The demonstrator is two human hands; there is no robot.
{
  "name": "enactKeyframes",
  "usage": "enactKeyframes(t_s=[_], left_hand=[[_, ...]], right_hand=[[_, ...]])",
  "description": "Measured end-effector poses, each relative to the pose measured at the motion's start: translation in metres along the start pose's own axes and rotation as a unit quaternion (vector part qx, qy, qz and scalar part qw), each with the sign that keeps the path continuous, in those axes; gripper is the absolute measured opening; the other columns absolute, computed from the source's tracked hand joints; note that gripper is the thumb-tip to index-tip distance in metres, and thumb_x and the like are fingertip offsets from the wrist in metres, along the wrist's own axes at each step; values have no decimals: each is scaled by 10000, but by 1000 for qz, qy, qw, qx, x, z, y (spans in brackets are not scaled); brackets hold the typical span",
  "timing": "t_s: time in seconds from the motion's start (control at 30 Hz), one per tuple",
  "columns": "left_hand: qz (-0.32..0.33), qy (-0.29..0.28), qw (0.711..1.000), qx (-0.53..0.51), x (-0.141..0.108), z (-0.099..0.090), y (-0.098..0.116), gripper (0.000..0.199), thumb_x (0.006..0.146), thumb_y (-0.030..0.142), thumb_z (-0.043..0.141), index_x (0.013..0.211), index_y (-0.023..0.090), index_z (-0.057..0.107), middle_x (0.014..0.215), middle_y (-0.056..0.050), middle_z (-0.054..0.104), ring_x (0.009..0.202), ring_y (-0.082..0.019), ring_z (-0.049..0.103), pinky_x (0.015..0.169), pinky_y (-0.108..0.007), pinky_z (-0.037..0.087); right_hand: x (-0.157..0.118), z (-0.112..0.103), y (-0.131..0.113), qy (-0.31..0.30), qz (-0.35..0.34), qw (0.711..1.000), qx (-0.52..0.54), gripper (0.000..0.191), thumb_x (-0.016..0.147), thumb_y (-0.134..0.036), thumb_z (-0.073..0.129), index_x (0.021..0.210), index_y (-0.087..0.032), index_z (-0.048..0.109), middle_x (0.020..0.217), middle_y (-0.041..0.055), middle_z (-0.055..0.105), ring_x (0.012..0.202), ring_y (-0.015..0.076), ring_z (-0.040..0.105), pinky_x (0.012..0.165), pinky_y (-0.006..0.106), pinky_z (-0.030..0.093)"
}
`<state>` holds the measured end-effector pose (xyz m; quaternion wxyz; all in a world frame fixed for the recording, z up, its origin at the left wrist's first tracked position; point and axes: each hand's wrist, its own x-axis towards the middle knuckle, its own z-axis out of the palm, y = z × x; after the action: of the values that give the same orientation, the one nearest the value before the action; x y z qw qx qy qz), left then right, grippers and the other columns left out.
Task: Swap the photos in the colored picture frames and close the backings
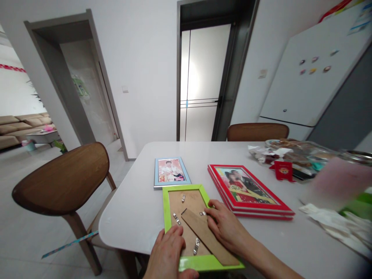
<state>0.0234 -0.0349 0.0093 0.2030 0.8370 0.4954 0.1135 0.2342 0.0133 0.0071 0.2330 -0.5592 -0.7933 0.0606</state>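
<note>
A lime-green picture frame (166,207) lies face down at the table's near edge, its brown backing board (188,223) and hinged stand (207,236) facing up. Small metal clips (197,246) sit around the backing. My left hand (167,252) grips the frame's lower left side, fingers over the edge and thumb at the bottom rail. Bent over the right side is my right hand (225,224), its fingertips at another metal clip (202,213) and the frame's edge. The underside of the right-hand grip is hidden.
A light-blue framed photo (171,172) lies just beyond the green frame. Stacked red framed photos (251,190) are to the right. Plastic bags (308,151), a red card (283,170) and white tissue (334,221) lie farther right. Wooden chairs (62,178) stand around the white table (128,217).
</note>
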Motion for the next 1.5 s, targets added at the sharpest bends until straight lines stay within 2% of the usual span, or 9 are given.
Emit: enactKeyframes(t_s=[0.13,0.3,0.47,0.6,0.7,0.93,1.1,1.3,1.5], left_hand=[[6,0,1000,-2,0,0,-1,450,543,360,696,921,178,536,1281,-94,406,1181,-264,342,976,-468,243],[0,1,1000,4,0,0,-1,416,524,333,713,874,182,546,1274,-86,417,1178,-258,347,975,-461,249],[13,-1,1000,9,2,4,-5,413,528,395,707,852,187,556,1280,-80,409,1179,-260,346,969,-469,252],[13,-9,1000,13,3,6,-7,397,526,424,702,820,197,561,1284,-70,404,1176,-260,350,964,-477,252],[14,-13,1000,13,4,5,-8,403,533,454,690,813,196,559,1285,-72,403,1174,-261,353,959,-478,260],[18,-24,999,14,5,3,-7,415,545,494,669,803,187,559,1284,-87,400,1178,-266,346,953,-486,269],[13,-21,1000,15,5,2,-7,407,529,464,691,800,188,563,1279,-85,407,1174,-263,353,954,-479,271],[12,-21,1000,12,5,2,-6,407,516,453,706,790,189,564,1274,-87,412,1170,-265,359,952,-478,277],[9,-24,1000,13,6,0,-4,394,521,434,712,787,184,563,1271,-85,416,1168,-264,363,954,-470,283]], right_hand=[[9,-1,-5,14,-11,1000,-17,244,765,-204,414,898,-188,619,916,79,553,870,194,475,764,309,360],[43,12,-17,-14,-30,999,21,200,760,-231,461,845,-221,641,838,36,611,813,155,509,733,254,356],[78,34,-18,-8,22,999,24,182,741,-261,489,685,-197,650,723,30,639,718,139,544,652,223,358],[92,44,-14,7,94,995,11,188,736,-267,473,686,-191,638,698,46,650,642,148,557,561,228,338],[93,45,-14,7,112,994,13,167,708,-273,494,686,-198,641,692,44,656,631,154,564,542,228,332],[87,39,-14,-8,46,997,66,180,702,-246,482,725,-213,658,754,8,664,714,130,569,641,207,370],[88,39,-14,-16,22,995,94,193,700,-233,476,661,-189,660,698,25,655,672,140,560,628,226,381],[87,31,-11,-44,-20,990,131,227,683,-143,459,744,-192,673,769,21,652,725,129,560,680,216,397],[86,28,-11,-60,-24,989,134,156,670,-191,524,709,-204,674,728,2,640,676,109,553,637,188,390]])
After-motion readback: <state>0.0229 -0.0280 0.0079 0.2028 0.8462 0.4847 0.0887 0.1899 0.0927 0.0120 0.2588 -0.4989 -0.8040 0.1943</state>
